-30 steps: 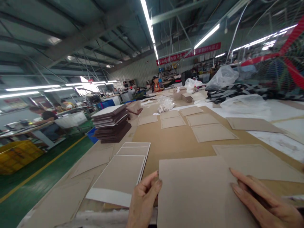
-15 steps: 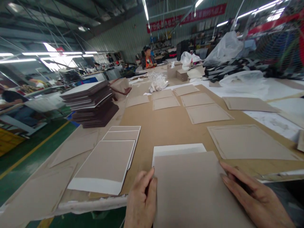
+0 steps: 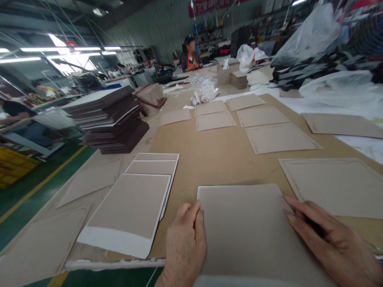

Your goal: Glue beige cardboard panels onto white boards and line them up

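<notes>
Grey board: flat on the desk at the near edge, straight ahead, a thin white rim of a sheet beneath showing along its far and left sides
Left hand: at the board's left edge, fingers curled close together, tips touching that edge
Right hand: at the board's right edge, fingers stretched out and slightly parted, pressed flat on the board's corner area
Grip: neither hand closed round the board, both only bearing on its sides
Left neighbour: stack of white-bordered boards, fanned in three steps, just beside the grey board but apart from it
Right neighbour: large grey sheet lying flat, near the right hand's fingertips
Farther along: smaller grey sheets laid out in rows on brown paper, well apart from the hands
Far left: tall pile of dark boards on the desk's left side, its top sheet pale
Beyond: crumpled clear plastic near the middle of the desk
Right rear: heap of dark strips and plastic bags
Background: a person at the desk's far end, facing this way
</notes>
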Available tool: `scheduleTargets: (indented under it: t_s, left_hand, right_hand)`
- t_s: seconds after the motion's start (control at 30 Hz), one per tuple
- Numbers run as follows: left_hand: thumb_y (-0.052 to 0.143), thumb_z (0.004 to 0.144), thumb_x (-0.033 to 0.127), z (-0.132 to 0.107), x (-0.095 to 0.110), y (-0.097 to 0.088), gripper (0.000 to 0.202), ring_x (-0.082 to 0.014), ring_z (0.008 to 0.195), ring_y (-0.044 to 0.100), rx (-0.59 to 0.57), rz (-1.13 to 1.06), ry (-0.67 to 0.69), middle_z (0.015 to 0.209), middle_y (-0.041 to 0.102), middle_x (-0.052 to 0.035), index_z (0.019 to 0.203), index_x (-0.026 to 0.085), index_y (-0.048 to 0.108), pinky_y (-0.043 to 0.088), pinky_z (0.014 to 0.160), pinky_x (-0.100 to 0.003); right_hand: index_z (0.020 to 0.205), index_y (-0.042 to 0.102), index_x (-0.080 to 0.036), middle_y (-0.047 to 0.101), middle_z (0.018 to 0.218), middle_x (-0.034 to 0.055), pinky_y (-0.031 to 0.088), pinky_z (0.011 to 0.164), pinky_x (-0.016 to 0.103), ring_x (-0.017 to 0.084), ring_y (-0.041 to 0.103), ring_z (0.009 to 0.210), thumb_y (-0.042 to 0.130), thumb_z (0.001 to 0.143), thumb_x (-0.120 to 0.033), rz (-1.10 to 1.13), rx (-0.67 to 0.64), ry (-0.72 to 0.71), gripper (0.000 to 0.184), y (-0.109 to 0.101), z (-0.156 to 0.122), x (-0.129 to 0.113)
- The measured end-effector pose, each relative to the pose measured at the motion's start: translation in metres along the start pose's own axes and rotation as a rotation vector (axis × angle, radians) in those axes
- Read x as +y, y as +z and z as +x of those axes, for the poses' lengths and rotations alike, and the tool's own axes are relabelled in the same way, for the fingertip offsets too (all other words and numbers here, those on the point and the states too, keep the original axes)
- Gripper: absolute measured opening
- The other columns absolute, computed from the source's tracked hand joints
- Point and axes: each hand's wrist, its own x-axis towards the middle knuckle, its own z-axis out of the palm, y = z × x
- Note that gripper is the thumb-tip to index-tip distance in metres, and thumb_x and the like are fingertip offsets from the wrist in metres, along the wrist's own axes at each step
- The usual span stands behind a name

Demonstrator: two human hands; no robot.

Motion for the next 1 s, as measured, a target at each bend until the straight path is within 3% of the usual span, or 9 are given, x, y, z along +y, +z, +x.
scheduleTargets:
  t_s: [0.37,0.6,1.0]
  left_hand:
    - [0.035,0.100,0.031,0.003,-0.005,0.004,0.036,-0.0185,0.077,0.067,0.055,0.086,0.045,0.085,0.065,-0.0053,0.108,0.018,0.069,0.051,0.066,-0.029]
    - [0.036,0.100,0.032,0.004,-0.005,0.004,0.035,-0.0182,0.077,0.068,0.062,0.092,0.063,0.086,0.066,-0.0053,0.108,0.018,0.068,0.052,0.067,-0.028]
    - [0.044,0.099,0.036,0.002,-0.026,0.009,0.030,-0.0174,0.079,0.070,0.073,0.167,0.171,0.094,0.068,-0.0027,0.114,0.022,0.065,0.053,0.059,-0.026]
  right_hand:
    - [0.115,0.072,-0.023,0.074,0.102,0.0050,0.061,0.069,0.025,0.021,0.073,0.087,0.055,0.092,-0.045,-0.084,-0.016,-0.040,0.037,0.009,-0.001,-0.005]
    - [0.113,0.072,-0.025,0.073,0.105,0.0067,0.061,0.064,0.027,0.023,0.072,0.090,0.054,0.093,-0.046,-0.042,-0.041,0.021,0.034,0.008,-0.001,-0.008]
    - [0.119,0.067,-0.015,0.070,0.096,0.0072,0.059,0.072,0.030,0.018,0.070,0.084,0.045,0.098,-0.038,-0.085,-0.125,0.009,0.038,0.011,0.004,-0.015]
